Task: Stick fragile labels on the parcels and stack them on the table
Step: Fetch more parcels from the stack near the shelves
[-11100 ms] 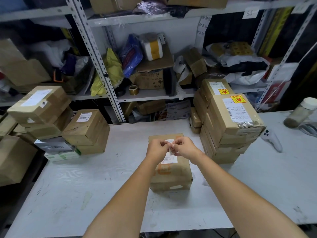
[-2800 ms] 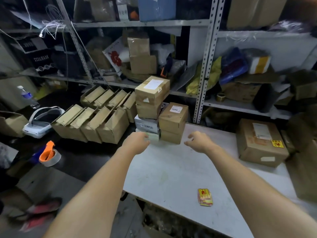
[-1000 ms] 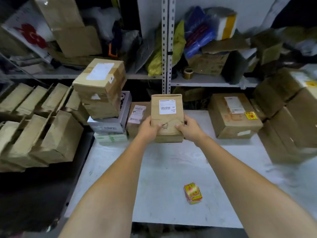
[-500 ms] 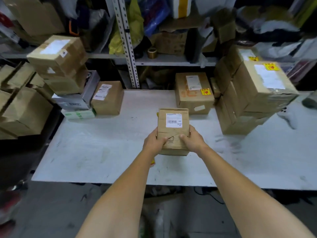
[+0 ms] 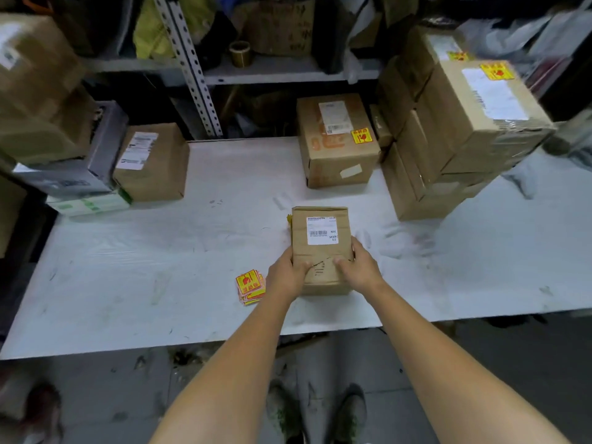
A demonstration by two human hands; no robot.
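Parcel (image 5: 321, 261) lowered to table (image 5: 153, 270), left hand (image 5: 286, 277) and right hand (image 5: 359, 271) gripping it, labels (image 5: 249, 284) seemingly part-hidden.

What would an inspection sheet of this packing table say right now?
Surface: white scuffed table.
Job's things: small brown cardboard parcel with a white barcode label, no fragile label seen on it; pile of yellow-and-red fragile stickers left of it; stickered brown parcel and stickered parcel stack at back right.
Clutter: unstickered boxes at back left.
Hands: left hand and right hand grip the small parcel's sides.
Cables: nothing seen.
Surroundings: grey metal shelving with a tape roll.
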